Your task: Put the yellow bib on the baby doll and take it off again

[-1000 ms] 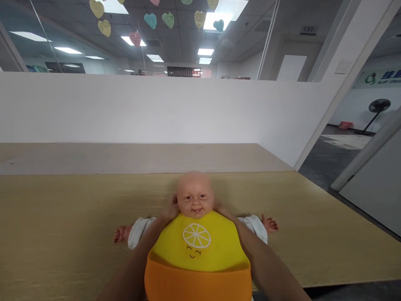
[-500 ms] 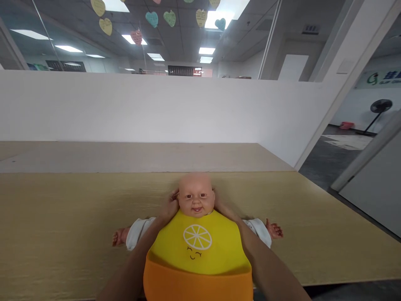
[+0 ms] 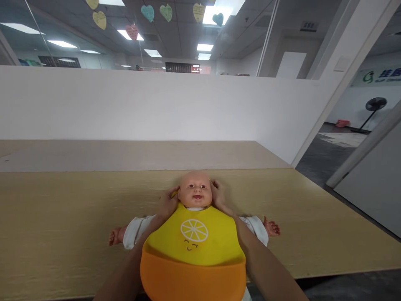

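Note:
A baby doll (image 3: 196,190) lies on its back on the wooden table, head away from me, arms in white sleeves spread to both sides. Over its chest lies a yellow silicone bib (image 3: 216,234) with a lemon slice, a smiling face and an orange catch pocket (image 3: 192,276). Beside the doll's head, my left hand (image 3: 169,204) is closed on a yellow strap end of the bib. On the other side my right hand (image 3: 219,195) is closed by the doll's ear, where a sliver of yellow strap shows. Its fingertips are partly hidden behind the head.
The wooden table (image 3: 62,221) reaches to a pale ledge (image 3: 150,155) below a white partition wall (image 3: 140,104) with glass above. To the right are a doorway, a door (image 3: 372,167) and a black standing fan (image 3: 376,104) farther off.
The doll's head now tilts back more, and its white collar shows above the bib. My right hand has come into view beside the head. Yellow strap now shows at my left fingers.

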Motion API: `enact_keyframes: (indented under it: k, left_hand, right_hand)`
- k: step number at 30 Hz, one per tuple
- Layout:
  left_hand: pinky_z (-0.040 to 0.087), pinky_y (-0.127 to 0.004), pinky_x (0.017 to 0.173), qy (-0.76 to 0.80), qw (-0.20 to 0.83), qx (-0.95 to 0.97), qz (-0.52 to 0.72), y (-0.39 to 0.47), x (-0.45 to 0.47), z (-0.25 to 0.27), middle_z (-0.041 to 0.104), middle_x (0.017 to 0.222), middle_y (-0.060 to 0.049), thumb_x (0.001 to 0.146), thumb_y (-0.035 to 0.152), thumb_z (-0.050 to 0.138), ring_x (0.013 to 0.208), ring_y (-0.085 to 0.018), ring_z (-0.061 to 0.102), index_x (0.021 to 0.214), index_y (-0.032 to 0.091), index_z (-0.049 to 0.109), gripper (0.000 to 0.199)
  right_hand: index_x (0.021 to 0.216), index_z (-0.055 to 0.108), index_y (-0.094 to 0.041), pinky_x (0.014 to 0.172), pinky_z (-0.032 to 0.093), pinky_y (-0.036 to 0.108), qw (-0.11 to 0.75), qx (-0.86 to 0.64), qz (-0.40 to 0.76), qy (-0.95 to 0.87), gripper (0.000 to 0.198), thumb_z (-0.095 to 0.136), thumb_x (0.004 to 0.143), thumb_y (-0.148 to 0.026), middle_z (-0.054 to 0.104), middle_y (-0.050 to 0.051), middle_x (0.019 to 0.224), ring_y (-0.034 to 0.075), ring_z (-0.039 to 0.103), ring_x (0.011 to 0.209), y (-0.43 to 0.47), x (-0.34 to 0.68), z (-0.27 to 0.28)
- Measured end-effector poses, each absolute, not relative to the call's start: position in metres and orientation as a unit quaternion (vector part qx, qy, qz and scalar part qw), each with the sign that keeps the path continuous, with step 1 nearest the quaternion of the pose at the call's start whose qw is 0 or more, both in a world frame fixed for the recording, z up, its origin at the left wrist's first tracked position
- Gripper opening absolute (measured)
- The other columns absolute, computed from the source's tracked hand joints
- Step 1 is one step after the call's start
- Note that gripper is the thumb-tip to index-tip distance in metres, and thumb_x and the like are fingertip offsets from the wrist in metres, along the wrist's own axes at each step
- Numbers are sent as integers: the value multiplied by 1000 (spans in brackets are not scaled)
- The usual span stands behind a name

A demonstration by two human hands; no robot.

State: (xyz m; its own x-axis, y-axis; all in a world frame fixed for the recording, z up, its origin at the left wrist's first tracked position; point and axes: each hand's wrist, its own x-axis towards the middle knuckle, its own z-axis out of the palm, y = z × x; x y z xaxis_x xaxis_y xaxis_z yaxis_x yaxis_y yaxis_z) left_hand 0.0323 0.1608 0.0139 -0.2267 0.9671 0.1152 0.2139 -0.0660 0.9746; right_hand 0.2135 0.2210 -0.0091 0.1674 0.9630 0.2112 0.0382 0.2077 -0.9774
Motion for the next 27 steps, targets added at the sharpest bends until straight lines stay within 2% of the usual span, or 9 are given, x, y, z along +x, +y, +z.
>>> enact_keyframes:
  k: [5, 13, 20, 27]
  left_hand:
    - [48, -32, 78, 594, 348, 541, 483, 160, 31, 12, 74, 91, -3, 64, 24, 54, 95, -29, 64, 90, 18, 74, 34]
    - [48, -33, 81, 588, 340, 561, 473, 162, 31, 10, 74, 93, -4, 64, 24, 52, 94, -29, 64, 90, 18, 75, 35]
    - [47, -34, 80, 603, 331, 573, 446, 164, 29, 8, 74, 92, -5, 66, 24, 50, 95, -31, 64, 93, 17, 74, 36]
    - [48, -34, 79, 611, 324, 566, 449, 163, 30, 10, 74, 91, -6, 65, 21, 51, 93, -30, 65, 88, 17, 75, 33]
  right_hand:
    - [61, 55, -18, 59, 37, 28, 572, -520, 367, -518, 31, 51, 69, -49, 58, 3, 62, 16, 48, 62, 221, 215, -9]
    - [57, 54, -25, 59, 39, 31, 546, -525, 386, -526, 28, 53, 67, -50, 63, 4, 63, 20, 54, 63, 222, 219, -11]
    - [59, 56, -24, 59, 38, 30, 540, -540, 377, -524, 26, 53, 66, -49, 63, 4, 65, 18, 53, 61, 226, 219, -17]
    - [59, 56, -22, 58, 39, 29, 544, -541, 364, -528, 27, 54, 65, -48, 63, 3, 63, 17, 53, 59, 229, 220, -23]
